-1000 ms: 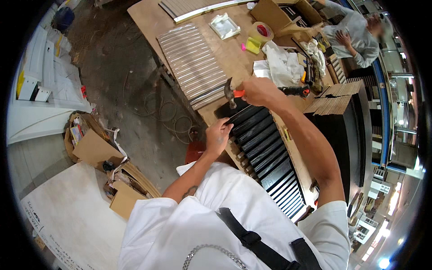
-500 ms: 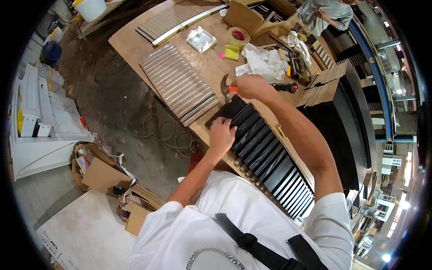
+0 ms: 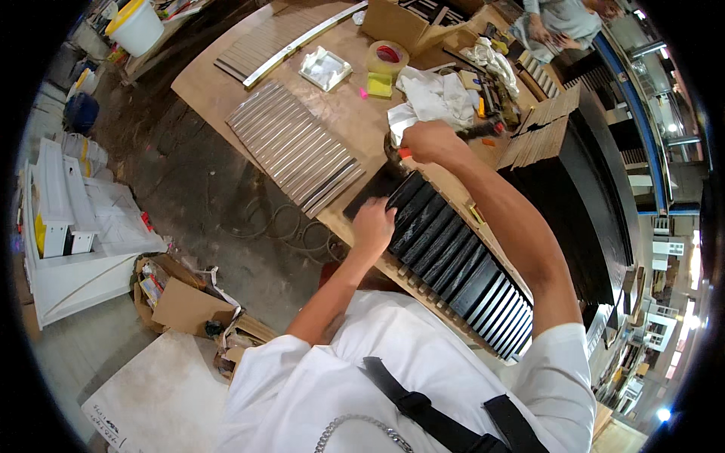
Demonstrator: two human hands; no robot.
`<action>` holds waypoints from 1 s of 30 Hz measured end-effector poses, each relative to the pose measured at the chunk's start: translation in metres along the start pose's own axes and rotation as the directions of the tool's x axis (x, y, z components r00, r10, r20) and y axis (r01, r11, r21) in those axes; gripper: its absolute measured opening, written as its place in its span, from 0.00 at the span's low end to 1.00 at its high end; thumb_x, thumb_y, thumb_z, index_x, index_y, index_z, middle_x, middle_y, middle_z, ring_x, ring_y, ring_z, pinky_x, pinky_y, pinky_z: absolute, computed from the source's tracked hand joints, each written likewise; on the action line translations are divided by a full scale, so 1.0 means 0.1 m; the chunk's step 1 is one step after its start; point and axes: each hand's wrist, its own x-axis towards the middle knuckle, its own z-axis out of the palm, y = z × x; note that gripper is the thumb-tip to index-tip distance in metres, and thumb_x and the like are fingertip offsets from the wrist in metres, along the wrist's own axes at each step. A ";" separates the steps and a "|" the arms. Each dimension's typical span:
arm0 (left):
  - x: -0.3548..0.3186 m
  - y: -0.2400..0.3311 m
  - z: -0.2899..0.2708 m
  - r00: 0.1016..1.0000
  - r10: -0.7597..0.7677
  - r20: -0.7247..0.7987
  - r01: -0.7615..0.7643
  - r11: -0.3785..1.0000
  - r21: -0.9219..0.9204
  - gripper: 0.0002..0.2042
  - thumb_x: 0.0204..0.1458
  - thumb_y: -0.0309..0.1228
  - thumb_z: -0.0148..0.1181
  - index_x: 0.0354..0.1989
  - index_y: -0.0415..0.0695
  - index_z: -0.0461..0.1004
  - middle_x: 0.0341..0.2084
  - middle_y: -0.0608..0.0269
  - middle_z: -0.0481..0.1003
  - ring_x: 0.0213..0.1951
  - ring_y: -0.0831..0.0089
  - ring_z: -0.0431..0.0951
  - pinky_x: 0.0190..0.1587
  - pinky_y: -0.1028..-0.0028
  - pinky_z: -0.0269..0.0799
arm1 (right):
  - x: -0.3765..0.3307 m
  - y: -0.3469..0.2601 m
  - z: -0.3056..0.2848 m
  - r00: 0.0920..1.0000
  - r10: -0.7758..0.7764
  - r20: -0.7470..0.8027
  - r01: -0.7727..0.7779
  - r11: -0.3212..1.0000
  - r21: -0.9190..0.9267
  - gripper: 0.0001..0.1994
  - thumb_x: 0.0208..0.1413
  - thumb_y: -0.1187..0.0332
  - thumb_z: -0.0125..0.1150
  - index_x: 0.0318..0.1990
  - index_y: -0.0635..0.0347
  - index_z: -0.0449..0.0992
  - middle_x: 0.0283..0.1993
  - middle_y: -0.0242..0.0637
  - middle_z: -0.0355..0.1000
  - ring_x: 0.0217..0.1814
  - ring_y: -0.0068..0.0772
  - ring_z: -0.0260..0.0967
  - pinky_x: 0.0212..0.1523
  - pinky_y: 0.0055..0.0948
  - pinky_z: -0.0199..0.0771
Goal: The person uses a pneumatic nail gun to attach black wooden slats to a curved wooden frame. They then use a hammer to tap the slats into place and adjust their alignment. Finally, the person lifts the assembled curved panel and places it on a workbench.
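My right hand [image 3: 432, 141] is closed round a claw hammer [image 3: 391, 151] with an orange and black handle. The hammer's head is smeared by motion, just above the far end of a black slatted panel [image 3: 439, 245]. I cannot tell if it touches. My left hand [image 3: 373, 225] grips the near edge of the endmost black slat [image 3: 405, 190] with bent fingers. Beneath that hand lies a flat dark piece [image 3: 370, 192], partly covered. The panel's slats run side by side, and those nearest my body shine with reflected light.
Left of the panel, a sheet of shiny brownish strips [image 3: 294, 147] lies on the wooden table [image 3: 215, 94]. Tape [image 3: 387, 57], a white tray [image 3: 325, 69] and white cloths [image 3: 434, 97] lie beyond. Tall black stacked panels [image 3: 585, 196] stand on the right. Another person [image 3: 559, 30] is at the far right.
The hammer has swung down and nearer to the panel's far end, and its head now blurs. My left hand stays at the slat, its fingers drawn in slightly. The whole view has shifted a little.
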 end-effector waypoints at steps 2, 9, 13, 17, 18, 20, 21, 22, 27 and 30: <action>-0.28 -0.13 -0.08 0.999 -0.019 -0.050 0.015 0.998 -0.067 0.15 0.55 0.31 0.64 0.49 0.35 0.77 0.42 0.43 0.78 0.37 0.50 0.81 0.40 0.58 0.77 | -0.14 0.00 0.13 0.985 0.008 -0.175 0.012 0.994 0.113 0.10 0.45 0.71 0.63 0.37 0.58 0.83 0.37 0.44 0.81 0.41 0.48 0.80 0.38 0.43 0.79; -0.52 -0.29 -0.03 0.989 -0.059 -0.134 0.033 0.982 -0.187 0.14 0.56 0.28 0.64 0.47 0.33 0.74 0.40 0.39 0.78 0.32 0.52 0.83 0.34 0.62 0.79 | -0.20 -0.55 0.09 0.988 -0.147 -0.049 0.152 0.980 0.127 0.12 0.49 0.69 0.63 0.43 0.51 0.81 0.35 0.42 0.78 0.41 0.51 0.78 0.40 0.47 0.77; -0.50 -0.26 -0.04 0.993 -0.040 -0.114 0.021 0.986 -0.165 0.14 0.58 0.30 0.62 0.47 0.32 0.74 0.40 0.39 0.77 0.32 0.52 0.83 0.34 0.63 0.79 | -0.25 -0.57 0.36 0.976 -0.130 -0.173 0.160 0.973 0.167 0.10 0.47 0.70 0.61 0.40 0.54 0.79 0.33 0.44 0.77 0.40 0.50 0.76 0.38 0.46 0.75; -0.49 -0.23 -0.09 0.996 -0.050 -0.077 0.038 0.988 -0.147 0.14 0.57 0.29 0.61 0.47 0.33 0.73 0.37 0.40 0.77 0.34 0.48 0.81 0.37 0.58 0.76 | -0.87 -0.43 0.62 0.885 0.239 -0.400 0.043 0.814 0.580 0.11 0.55 0.68 0.59 0.42 0.64 0.73 0.31 0.49 0.78 0.35 0.52 0.78 0.38 0.44 0.76; -0.46 -0.23 -0.09 0.997 -0.015 -0.072 0.006 0.993 -0.121 0.14 0.57 0.28 0.61 0.48 0.33 0.74 0.37 0.40 0.77 0.34 0.48 0.81 0.37 0.59 0.76 | -1.10 -0.43 0.72 0.907 0.327 -0.265 0.004 0.622 0.783 0.11 0.58 0.67 0.58 0.43 0.65 0.71 0.28 0.48 0.76 0.31 0.49 0.77 0.35 0.42 0.75; -0.39 -0.22 -0.11 0.997 0.056 -0.054 -0.059 0.996 -0.065 0.14 0.57 0.27 0.61 0.48 0.32 0.74 0.36 0.40 0.78 0.35 0.48 0.81 0.38 0.60 0.76 | -1.46 -0.54 0.83 0.927 0.348 0.139 -0.184 0.101 0.978 0.10 0.65 0.66 0.55 0.41 0.65 0.66 0.21 0.39 0.70 0.20 0.33 0.71 0.25 0.34 0.72; -0.38 -0.19 -0.17 1.000 0.005 -0.023 -0.009 0.989 -0.148 0.13 0.57 0.27 0.61 0.48 0.32 0.74 0.36 0.40 0.78 0.35 0.48 0.81 0.39 0.61 0.76 | -1.54 -0.70 1.09 0.923 0.372 0.098 -0.045 -0.148 0.988 0.10 0.67 0.65 0.52 0.40 0.63 0.64 0.22 0.34 0.68 0.19 0.24 0.68 0.20 0.29 0.69; -0.36 -0.13 -0.22 0.999 -0.043 0.015 0.046 0.973 -0.226 0.13 0.57 0.26 0.61 0.48 0.31 0.74 0.37 0.40 0.78 0.36 0.48 0.81 0.39 0.62 0.76 | -1.58 -0.87 1.27 0.891 0.425 0.158 0.016 -0.377 0.926 0.10 0.69 0.64 0.50 0.39 0.61 0.63 0.22 0.31 0.66 0.19 0.23 0.66 0.20 0.27 0.69; -0.33 -0.09 -0.30 0.998 -0.016 0.059 0.027 0.983 -0.180 0.13 0.56 0.25 0.62 0.48 0.32 0.75 0.38 0.41 0.78 0.36 0.51 0.82 0.39 0.64 0.75 | -1.43 -1.64 1.63 0.787 0.531 0.313 0.239 -0.731 0.639 0.12 0.71 0.60 0.48 0.38 0.57 0.62 0.22 0.28 0.61 0.18 0.23 0.64 0.19 0.26 0.69; -0.33 -0.11 -0.33 0.997 -0.006 0.080 0.015 0.994 -0.108 0.13 0.57 0.27 0.62 0.49 0.33 0.76 0.37 0.44 0.79 0.34 0.59 0.81 0.37 0.66 0.75 | -1.26 -1.94 1.55 0.732 0.588 0.345 0.292 -0.728 0.621 0.12 0.72 0.59 0.46 0.38 0.57 0.62 0.21 0.29 0.61 0.17 0.24 0.65 0.17 0.26 0.68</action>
